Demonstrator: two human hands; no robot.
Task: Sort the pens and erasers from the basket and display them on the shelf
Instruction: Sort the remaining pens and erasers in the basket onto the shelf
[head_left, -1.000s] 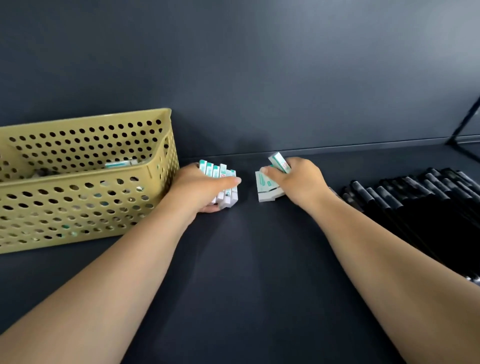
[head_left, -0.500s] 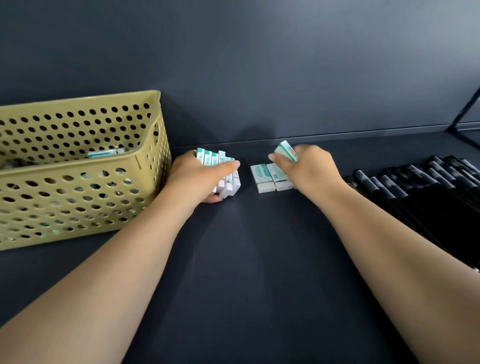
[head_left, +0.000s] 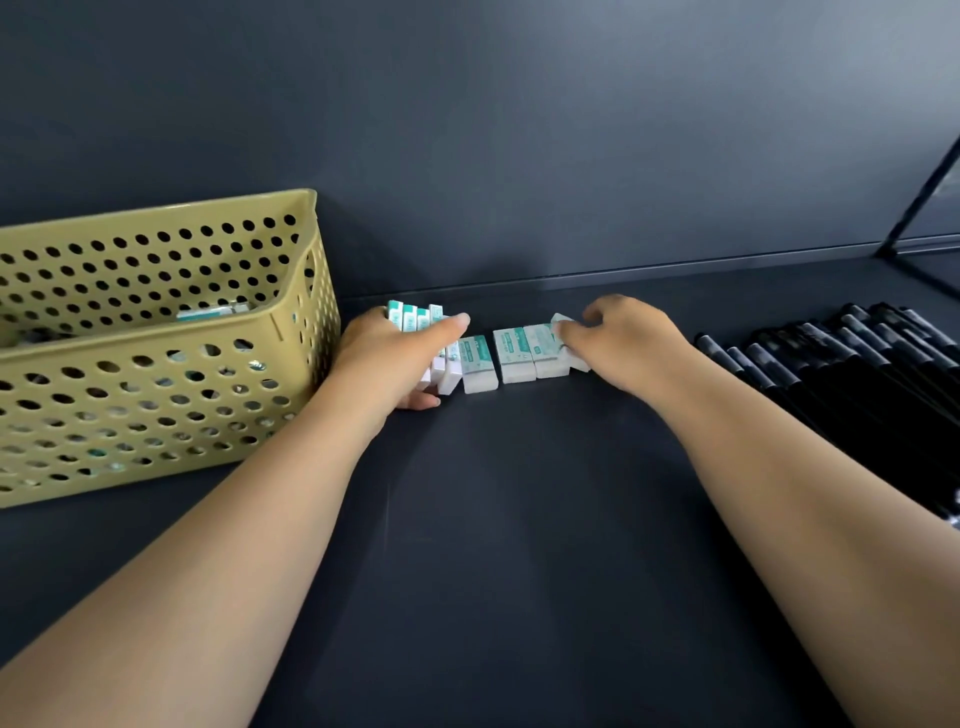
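The left hand (head_left: 387, 358) grips a clutch of erasers (head_left: 415, 318) stood on edge, thumb pressed over the top; if that grip loosens the stack could topple onto the flat eraser (head_left: 478, 364) just beside it and knock the row askew. The right hand (head_left: 623, 343) pinches an eraser (head_left: 563, 325) at the right end of the laid-out row (head_left: 530, 353) on the shelf (head_left: 519, 519); a careless nudge would push its neighbours crooked — or toward the black pens (head_left: 841, 358) lined up at the right. More erasers wait in the basket (head_left: 156, 364). Half a second ago two erasers lay flat; now the row is longer — one lies beside the left hand's stack.
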